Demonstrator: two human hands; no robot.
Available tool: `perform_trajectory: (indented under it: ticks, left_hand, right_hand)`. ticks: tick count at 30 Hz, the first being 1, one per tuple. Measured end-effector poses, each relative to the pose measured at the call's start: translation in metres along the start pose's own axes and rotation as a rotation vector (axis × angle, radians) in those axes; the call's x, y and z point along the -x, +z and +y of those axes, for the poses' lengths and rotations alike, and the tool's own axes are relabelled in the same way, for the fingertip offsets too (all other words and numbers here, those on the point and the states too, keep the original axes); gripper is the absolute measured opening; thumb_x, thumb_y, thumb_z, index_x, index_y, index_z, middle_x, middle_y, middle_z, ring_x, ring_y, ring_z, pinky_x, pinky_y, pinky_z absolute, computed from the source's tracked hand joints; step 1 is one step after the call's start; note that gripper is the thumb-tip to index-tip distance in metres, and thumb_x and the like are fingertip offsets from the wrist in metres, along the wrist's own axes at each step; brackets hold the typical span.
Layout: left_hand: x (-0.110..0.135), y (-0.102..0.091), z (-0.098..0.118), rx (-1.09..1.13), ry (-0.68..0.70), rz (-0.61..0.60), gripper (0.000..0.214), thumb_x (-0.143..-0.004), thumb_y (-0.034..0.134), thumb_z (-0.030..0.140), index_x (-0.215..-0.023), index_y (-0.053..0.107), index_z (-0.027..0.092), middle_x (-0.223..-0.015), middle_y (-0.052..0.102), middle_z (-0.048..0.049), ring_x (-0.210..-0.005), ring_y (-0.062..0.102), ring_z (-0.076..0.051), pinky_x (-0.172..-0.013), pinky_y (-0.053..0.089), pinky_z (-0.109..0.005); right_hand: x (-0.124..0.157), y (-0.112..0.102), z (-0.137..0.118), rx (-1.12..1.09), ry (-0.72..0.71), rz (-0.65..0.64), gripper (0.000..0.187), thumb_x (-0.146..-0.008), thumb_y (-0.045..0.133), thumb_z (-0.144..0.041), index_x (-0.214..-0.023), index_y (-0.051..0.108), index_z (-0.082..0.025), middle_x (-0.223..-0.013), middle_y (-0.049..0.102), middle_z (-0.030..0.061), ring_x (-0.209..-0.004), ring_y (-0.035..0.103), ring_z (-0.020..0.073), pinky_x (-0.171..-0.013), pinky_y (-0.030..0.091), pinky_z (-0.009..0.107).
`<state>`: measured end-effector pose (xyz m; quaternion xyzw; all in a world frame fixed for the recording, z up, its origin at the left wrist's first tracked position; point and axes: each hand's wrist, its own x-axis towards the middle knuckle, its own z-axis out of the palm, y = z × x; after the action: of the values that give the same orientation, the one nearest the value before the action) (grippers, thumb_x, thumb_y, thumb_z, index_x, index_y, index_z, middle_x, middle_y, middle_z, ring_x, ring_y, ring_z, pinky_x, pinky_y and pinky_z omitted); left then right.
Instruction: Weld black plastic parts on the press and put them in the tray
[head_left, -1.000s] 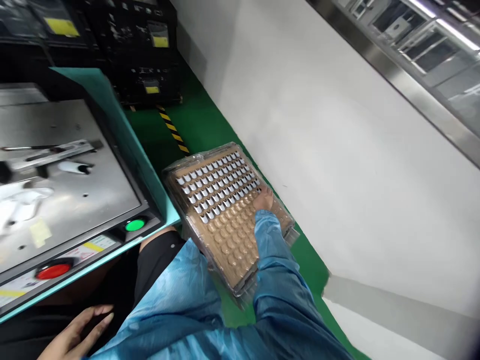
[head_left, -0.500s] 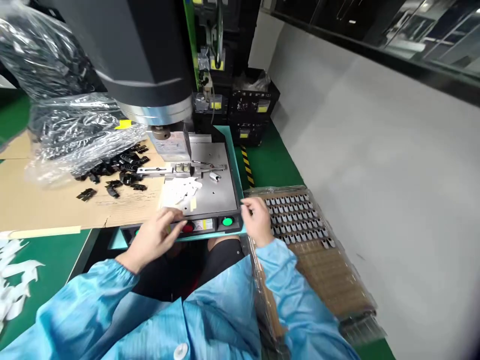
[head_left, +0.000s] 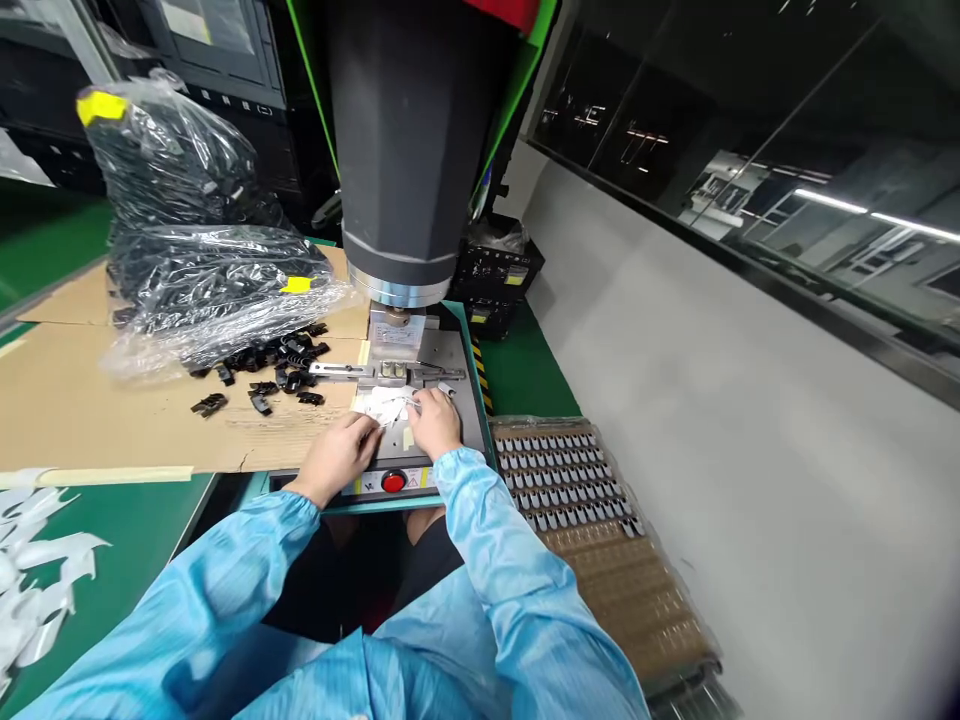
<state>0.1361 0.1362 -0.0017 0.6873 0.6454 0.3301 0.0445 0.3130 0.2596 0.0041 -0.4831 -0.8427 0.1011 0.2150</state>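
Observation:
Both my hands are at a small heap of thin white strips (head_left: 386, 402) on the machine's grey metal plate (head_left: 469, 405). My left hand (head_left: 337, 458) is at the heap's near left side, with thumb and fingertips drawn together at its edge. My right hand (head_left: 436, 425) reaches in from the right, its bent fingers closed on the strips. Just beyond lies a metal slide fixture (head_left: 341, 370) with small blocks in its middle. A small grey-white clip-shaped part (head_left: 447, 389) rests beside my right fingertips. The exact grip of both hands is partly hidden.
A dark machine head (head_left: 401, 170) hangs above the fixture. A red button (head_left: 394, 482) sits on the front panel. Black plastic parts (head_left: 289, 360) and bagged parts (head_left: 217, 270) lie left on cardboard. Rows of grey parts fill a tray (head_left: 622, 600) at right. White scraps (head_left: 45, 570) lie lower left.
My right hand has moved left from beyond the plate's right edge onto the white strips. My left hand has come forward to them. The view has shifted, and the red button is now uncovered.

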Motion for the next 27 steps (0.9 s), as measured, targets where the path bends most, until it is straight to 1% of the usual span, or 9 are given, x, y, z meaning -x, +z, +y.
perform_trajectory:
  ticks: [5, 8, 11, 13, 16, 18, 22, 25, 27]
  left_hand:
    - [0.004, -0.010, -0.006, 0.171, -0.038, 0.062, 0.024, -0.107, 0.053, 0.043, -0.104, 0.067, 0.024, -0.107, 0.074, -0.0086, -0.099, 0.071, -0.025, -0.091, 0.057, -0.040]
    - [-0.007, -0.016, -0.010, 0.215, -0.051, 0.144, 0.023, -0.105, 0.057, 0.043, -0.103, 0.066, 0.023, -0.116, 0.075, -0.0099, -0.108, 0.072, -0.026, -0.099, 0.057, -0.041]
    - [-0.035, -0.019, -0.017, 0.197, -0.087, 0.167, 0.020, -0.104, 0.058, 0.042, -0.101, 0.067, 0.023, -0.114, 0.076, -0.0095, -0.106, 0.072, -0.026, -0.097, 0.057, -0.040]
    - [-0.059, -0.016, -0.024, 0.158, -0.112, 0.152, 0.019, -0.103, 0.060, 0.040, -0.100, 0.068, 0.023, -0.108, 0.077, -0.0092, -0.100, 0.072, -0.026, -0.092, 0.057, -0.039]
    - [-0.091, -0.007, -0.033, 0.081, -0.103, 0.116, 0.017, -0.101, 0.061, 0.037, -0.095, 0.068, 0.023, -0.102, 0.075, -0.0101, -0.097, 0.070, -0.027, -0.089, 0.056, -0.039]
    - [-0.104, -0.002, -0.035, 0.037, -0.058, 0.072, 0.018, -0.102, 0.060, 0.035, -0.093, 0.069, 0.023, -0.099, 0.073, -0.0104, -0.097, 0.069, -0.027, -0.089, 0.055, -0.038]
    - [-0.105, 0.002, -0.029, -0.085, 0.024, 0.020, 0.030, -0.107, 0.050, 0.036, -0.097, 0.074, 0.021, -0.105, 0.071, -0.0129, -0.100, 0.067, -0.027, -0.093, 0.053, -0.039]
    - [-0.094, -0.002, -0.018, -0.241, 0.069, 0.003, 0.038, -0.110, 0.044, 0.042, -0.118, 0.075, 0.020, -0.119, 0.070, -0.0164, -0.111, 0.063, -0.033, -0.096, 0.049, -0.046]
    - [-0.088, -0.005, -0.012, -0.313, 0.077, -0.012, 0.043, -0.110, 0.044, 0.044, -0.134, 0.070, 0.020, -0.131, 0.068, -0.0184, -0.119, 0.059, -0.037, -0.096, 0.046, -0.050]
  right_hand:
    - [0.005, 0.002, 0.008, -0.105, -0.014, 0.109, 0.008, -0.100, 0.062, -0.021, -0.098, 0.070, -0.024, -0.104, 0.069, 0.0059, -0.098, 0.063, 0.0227, -0.090, 0.050, 0.033]
    - [0.005, 0.003, 0.012, -0.254, -0.021, 0.179, 0.008, -0.097, 0.060, -0.020, -0.092, 0.066, -0.023, -0.097, 0.068, 0.0038, -0.084, 0.063, 0.0191, -0.081, 0.051, 0.030]
    - [0.006, 0.006, 0.015, -0.363, 0.031, 0.257, 0.006, -0.093, 0.058, -0.019, -0.095, 0.063, -0.023, -0.088, 0.066, 0.0016, -0.076, 0.063, 0.0180, -0.075, 0.052, 0.029]
    - [0.008, 0.007, 0.016, -0.405, 0.057, 0.300, 0.017, -0.091, 0.058, -0.018, -0.107, 0.063, -0.022, -0.089, 0.067, 0.0017, -0.078, 0.066, 0.0190, -0.075, 0.055, 0.030]
    - [0.009, 0.004, 0.017, -0.418, 0.023, 0.352, 0.035, -0.093, 0.053, -0.015, -0.127, 0.062, -0.020, -0.102, 0.070, 0.0064, -0.089, 0.069, 0.0204, -0.084, 0.058, 0.032]
    - [0.007, -0.001, 0.016, -0.393, -0.035, 0.373, 0.034, -0.097, 0.049, -0.015, -0.126, 0.065, -0.020, -0.111, 0.070, 0.0097, -0.099, 0.070, 0.0215, -0.091, 0.058, 0.034]
    - [-0.009, -0.009, 0.010, -0.291, -0.118, 0.386, 0.029, -0.102, 0.045, -0.017, -0.115, 0.071, -0.021, -0.113, 0.072, 0.0103, -0.109, 0.069, 0.0238, -0.100, 0.055, 0.036]
    - [-0.027, -0.007, 0.003, -0.201, -0.160, 0.357, 0.031, -0.106, 0.045, -0.018, -0.118, 0.073, -0.023, -0.116, 0.076, 0.0083, -0.113, 0.068, 0.0239, -0.104, 0.053, 0.036]
    - [-0.039, -0.004, -0.002, -0.139, -0.184, 0.311, 0.031, -0.108, 0.046, -0.020, -0.120, 0.074, -0.024, -0.119, 0.077, 0.0073, -0.117, 0.067, 0.0237, -0.107, 0.051, 0.035]
